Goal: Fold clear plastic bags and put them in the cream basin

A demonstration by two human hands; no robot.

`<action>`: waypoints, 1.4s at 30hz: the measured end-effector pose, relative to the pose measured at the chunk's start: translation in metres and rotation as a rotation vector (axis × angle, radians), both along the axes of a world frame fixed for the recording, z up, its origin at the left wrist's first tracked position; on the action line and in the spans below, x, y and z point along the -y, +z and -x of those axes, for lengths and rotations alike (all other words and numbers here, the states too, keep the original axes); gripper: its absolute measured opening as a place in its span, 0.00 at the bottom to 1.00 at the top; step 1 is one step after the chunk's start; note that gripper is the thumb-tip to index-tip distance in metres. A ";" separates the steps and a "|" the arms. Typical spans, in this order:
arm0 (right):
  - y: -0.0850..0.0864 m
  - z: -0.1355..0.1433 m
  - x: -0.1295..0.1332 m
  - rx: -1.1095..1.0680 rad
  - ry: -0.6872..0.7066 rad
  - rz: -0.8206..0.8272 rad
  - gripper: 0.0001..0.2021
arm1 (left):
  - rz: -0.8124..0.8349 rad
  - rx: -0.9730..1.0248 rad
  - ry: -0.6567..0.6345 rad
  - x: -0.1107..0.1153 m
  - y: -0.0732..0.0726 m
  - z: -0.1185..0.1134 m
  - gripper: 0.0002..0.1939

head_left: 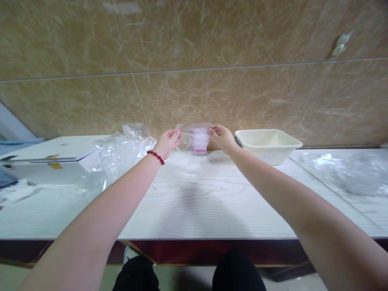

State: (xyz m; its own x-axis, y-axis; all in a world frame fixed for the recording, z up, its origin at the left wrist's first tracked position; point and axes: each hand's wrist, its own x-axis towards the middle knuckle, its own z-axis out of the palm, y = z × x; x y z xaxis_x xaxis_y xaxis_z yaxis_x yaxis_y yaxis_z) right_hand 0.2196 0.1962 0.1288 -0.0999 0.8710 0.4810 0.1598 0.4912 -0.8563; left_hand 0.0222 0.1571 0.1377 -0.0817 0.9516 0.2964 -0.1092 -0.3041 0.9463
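Observation:
Between my two hands, near the wall, a clear plastic bag (186, 141) is stretched out, with a small white and pink packet (199, 141) in or behind it; I cannot tell which. My left hand (168, 143), with a red bead bracelet at the wrist, pinches the bag's left edge. On the other side my right hand (222, 137) pinches the right edge beside the packet. The print on the packet is blurred. Just right of my right hand stands a cream plastic basin (269, 139), its left end partly behind my forearm.
Crumpled clear plastic bags (119, 155) lie left of my left hand, against a white box (42, 169). More clear plastic (357, 173) lies at the far right. The white wood-grain table (200, 210) backs onto a brown marbled wall (194, 97).

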 end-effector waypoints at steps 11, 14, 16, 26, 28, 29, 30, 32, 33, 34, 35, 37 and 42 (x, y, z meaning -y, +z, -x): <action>-0.027 0.017 0.008 -0.413 0.086 0.352 0.05 | -0.047 -0.279 -0.117 0.014 -0.002 -0.023 0.12; -0.033 0.014 0.003 -0.430 0.062 0.302 0.04 | -0.058 -0.261 -0.092 0.013 -0.003 -0.022 0.12; -0.037 0.009 0.001 -0.358 0.046 0.224 0.05 | -0.058 -0.231 -0.081 0.013 -0.003 -0.020 0.11; -0.040 -0.012 0.004 0.121 -0.115 -0.113 0.09 | -0.081 -0.149 -0.060 0.011 -0.002 -0.014 0.07; -0.038 -0.014 0.002 0.240 -0.211 -0.149 0.07 | -0.092 -0.152 -0.059 0.010 -0.003 -0.014 0.07; -0.037 -0.014 0.001 0.285 -0.249 -0.155 0.07 | -0.095 -0.151 -0.054 0.009 -0.003 -0.014 0.07; -0.037 -0.015 -0.001 0.311 -0.276 -0.150 0.06 | -0.096 -0.150 -0.047 0.009 -0.004 -0.014 0.07; -0.038 -0.015 -0.005 0.296 -0.294 -0.105 0.05 | -0.094 -0.154 -0.045 0.009 -0.004 -0.014 0.07; -0.039 -0.016 -0.006 0.268 -0.288 -0.071 0.05 | -0.092 -0.161 -0.048 0.009 -0.003 -0.014 0.08; -0.039 -0.015 -0.008 0.240 -0.276 -0.039 0.06 | -0.091 -0.170 -0.050 0.009 -0.003 -0.014 0.08; -0.039 -0.015 -0.009 0.219 -0.261 -0.012 0.06 | -0.088 -0.180 -0.049 0.008 -0.003 -0.014 0.08; -0.037 -0.014 -0.012 0.202 -0.238 0.013 0.06 | -0.070 -0.197 -0.033 0.005 -0.002 -0.013 0.08; -0.025 -0.009 -0.026 0.166 -0.254 -0.002 0.06 | -0.049 -0.171 0.055 -0.012 0.001 -0.016 0.07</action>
State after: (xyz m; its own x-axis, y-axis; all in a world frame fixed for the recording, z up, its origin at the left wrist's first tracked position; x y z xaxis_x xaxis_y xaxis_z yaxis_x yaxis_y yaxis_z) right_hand 0.2290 0.2224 0.1035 0.0434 0.8774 0.4778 0.4153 0.4192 -0.8073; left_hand 0.0385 0.1693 0.1388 -0.0774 0.9312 0.3563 0.0700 -0.3514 0.9336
